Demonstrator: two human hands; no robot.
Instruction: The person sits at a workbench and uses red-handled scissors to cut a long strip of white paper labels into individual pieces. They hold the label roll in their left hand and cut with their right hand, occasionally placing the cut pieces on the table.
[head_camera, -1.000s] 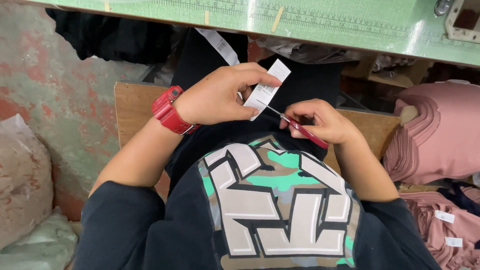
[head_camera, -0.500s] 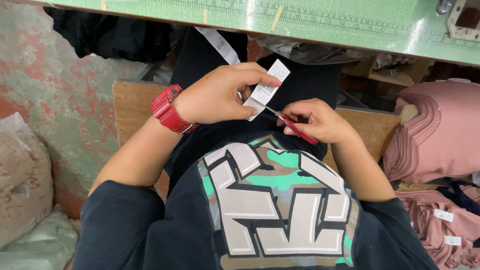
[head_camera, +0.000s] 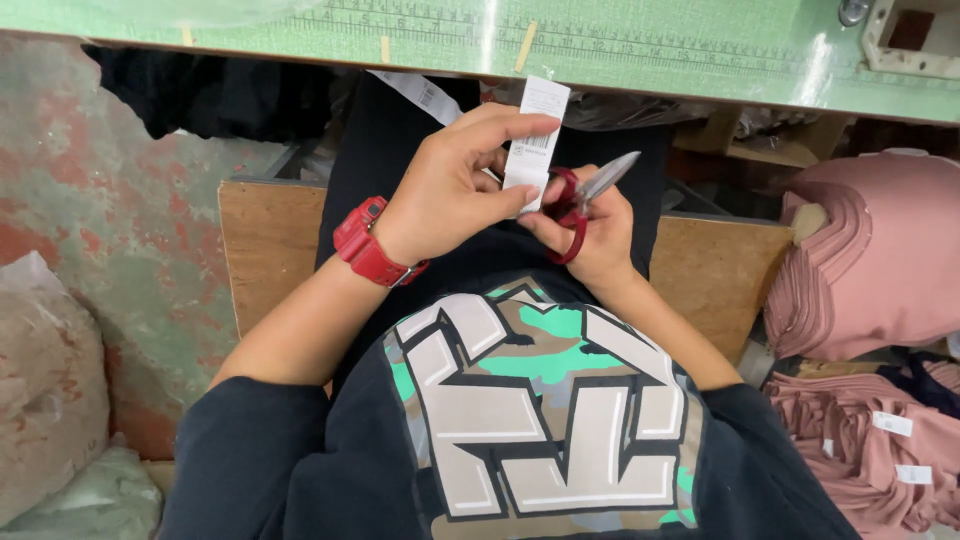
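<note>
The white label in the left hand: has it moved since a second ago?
Yes. The white label has swung upright and risen toward the green table edge, pinched by the left hand.

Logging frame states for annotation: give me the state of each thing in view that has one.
left hand: closed on the white label
white label: held upright, off the lap
right hand: gripping the scissors
scissors: red-handled, blades shut, tip up-right
red watch: strapped on left wrist
pink garments: folded, stacked

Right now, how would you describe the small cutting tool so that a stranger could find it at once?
Below the green table edge, find the two hands over the dark lap. The right hand holds small scissors beside the white label. Only they have red handles and shiny metal blades.
</note>
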